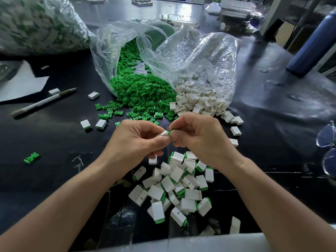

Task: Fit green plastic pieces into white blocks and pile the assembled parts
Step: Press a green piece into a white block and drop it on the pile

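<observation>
Where the two parts meet above the black table (54, 142), a white block (163, 134) is pinched between the thumb and fingertips of the left hand (134, 140). A green piece (170, 132) is gripped in the curled fingers of the right hand (198, 140) and set against the block's end. Only a sliver of green is seen, so the depth of seating cannot be told.

Both parts are judged to be light, stiff moulded plastic with smooth faces that may slip under a loose grip. The block is best taken by its broad flat sides, well back from the open end, so that the mouth is left free and not squeezed. The green piece seems slender and ribbed. It should be held by its wider head and pushed in straight, since a skewed push could bend or jam its thin limbs. Little force is likely needed.

From the hands, the pile of assembled parts (174, 186) lies at 6 o'clock. The loose green pieces (141, 91) are heaped at 12 o'clock, and the spare white blocks (198, 100) at 1 o'clock. Each heap spills from a clear bag (200, 51).
</observation>
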Tool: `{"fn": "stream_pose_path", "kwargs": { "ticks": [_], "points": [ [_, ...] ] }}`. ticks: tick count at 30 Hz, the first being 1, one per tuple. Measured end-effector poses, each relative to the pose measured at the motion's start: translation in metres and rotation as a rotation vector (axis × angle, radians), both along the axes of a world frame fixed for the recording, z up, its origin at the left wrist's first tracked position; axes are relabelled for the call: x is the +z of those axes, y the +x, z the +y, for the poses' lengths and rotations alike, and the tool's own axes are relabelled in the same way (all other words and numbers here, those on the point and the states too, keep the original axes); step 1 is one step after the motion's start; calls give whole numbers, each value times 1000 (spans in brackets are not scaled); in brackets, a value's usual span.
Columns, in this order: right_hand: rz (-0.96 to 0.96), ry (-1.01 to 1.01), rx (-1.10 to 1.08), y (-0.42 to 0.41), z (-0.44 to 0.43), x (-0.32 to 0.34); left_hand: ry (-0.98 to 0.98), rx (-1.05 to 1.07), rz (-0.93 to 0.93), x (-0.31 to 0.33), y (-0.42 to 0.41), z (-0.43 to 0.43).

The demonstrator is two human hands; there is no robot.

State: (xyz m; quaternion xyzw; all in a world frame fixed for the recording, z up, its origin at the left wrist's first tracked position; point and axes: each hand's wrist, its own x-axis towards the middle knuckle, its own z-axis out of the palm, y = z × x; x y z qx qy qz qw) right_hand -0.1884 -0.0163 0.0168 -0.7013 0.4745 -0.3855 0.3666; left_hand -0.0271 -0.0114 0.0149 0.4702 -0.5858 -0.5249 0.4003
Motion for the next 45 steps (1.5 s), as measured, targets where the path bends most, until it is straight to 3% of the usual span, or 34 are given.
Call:
{"fn": "stream_pose_path", "kwargs": {
  "ticks": [11,19,28,35,45],
  "points": [
    [-158,158,81,-6,-3,4,24,-21,74,4,-1,0],
    [210,7,39,-4,3,2,28,5,75,6,-1,1],
    [59,-26,67,3,6,-1,-33,-7,104,7,2,4],
    [423,-145,172,-3,5,5,-162,-69,-102,4,4,5],
    [698,-286,297,-6,8,14,-296,-114,-348,-2,6,6]
  ]
}}
